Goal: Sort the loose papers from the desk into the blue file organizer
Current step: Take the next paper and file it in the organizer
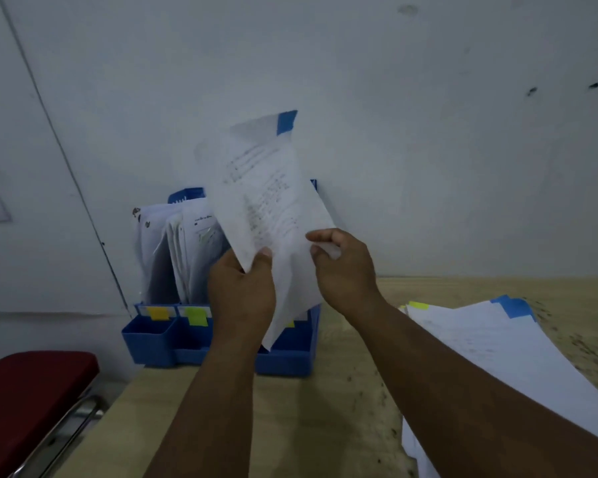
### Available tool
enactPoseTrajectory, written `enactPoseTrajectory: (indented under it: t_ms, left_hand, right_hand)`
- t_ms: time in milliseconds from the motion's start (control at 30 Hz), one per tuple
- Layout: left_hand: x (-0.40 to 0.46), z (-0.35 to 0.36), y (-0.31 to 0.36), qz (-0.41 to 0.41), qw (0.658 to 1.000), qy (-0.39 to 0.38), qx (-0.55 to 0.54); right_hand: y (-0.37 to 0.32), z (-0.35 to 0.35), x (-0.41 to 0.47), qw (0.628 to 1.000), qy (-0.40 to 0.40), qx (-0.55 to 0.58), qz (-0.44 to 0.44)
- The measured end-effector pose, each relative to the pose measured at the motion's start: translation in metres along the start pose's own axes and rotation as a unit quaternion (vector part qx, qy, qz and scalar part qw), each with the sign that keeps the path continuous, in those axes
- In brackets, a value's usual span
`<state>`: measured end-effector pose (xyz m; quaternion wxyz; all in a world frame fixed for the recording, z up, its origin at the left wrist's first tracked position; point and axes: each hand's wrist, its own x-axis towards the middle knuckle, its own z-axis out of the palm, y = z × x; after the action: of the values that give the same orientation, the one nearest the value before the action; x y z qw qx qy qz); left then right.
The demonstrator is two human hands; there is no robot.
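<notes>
A blue file organizer (pixel 152 339) stands at the desk's back left against the wall. Its left slots hold upright papers (pixel 183 250), and yellow and green tabs mark its front. I hold a printed sheet (pixel 263 198) with a blue tab at its top corner, tilted above the organizer's right side. My left hand (pixel 242 294) pinches its lower left edge. My right hand (pixel 342 267) pinches its lower right edge. A second sheet hangs below between my hands. A pile of loose papers (pixel 491 346) with blue and yellow tabs lies on the desk at right, partly under my right forearm.
The wooden desk (pixel 325 408) runs to a pale wall close behind the organizer. A red cushioned seat with a metal frame (pixel 28 401) sits low at the left, beside the desk's edge.
</notes>
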<state>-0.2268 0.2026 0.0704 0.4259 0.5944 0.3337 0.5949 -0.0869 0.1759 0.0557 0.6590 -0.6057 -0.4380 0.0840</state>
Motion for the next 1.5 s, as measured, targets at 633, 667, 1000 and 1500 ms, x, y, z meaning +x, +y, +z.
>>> enactPoseTrajectory:
  t_ms: [633, 667, 1000, 1500]
  left_hand:
    - [0.048, -0.018, -0.007, 0.08, 0.98, 0.118, 0.141]
    - [0.051, -0.017, -0.01, 0.078, 0.981, 0.108, 0.144]
    - [0.075, 0.0, -0.032, 0.091, 0.981, 0.099, 0.143]
    - [0.076, -0.007, -0.07, 0.009, 0.967, -0.009, 0.253]
  right_hand:
    - [0.004, 0.092, 0.037, 0.929, -0.321, -0.176, 0.055]
    - [0.005, 0.093, 0.038, 0.929, -0.322, -0.171, 0.061]
    - [0.016, 0.1, 0.048, 0.933, -0.32, -0.128, 0.107]
    - [0.027, 0.079, 0.047, 0.968, -0.224, -0.084, 0.078]
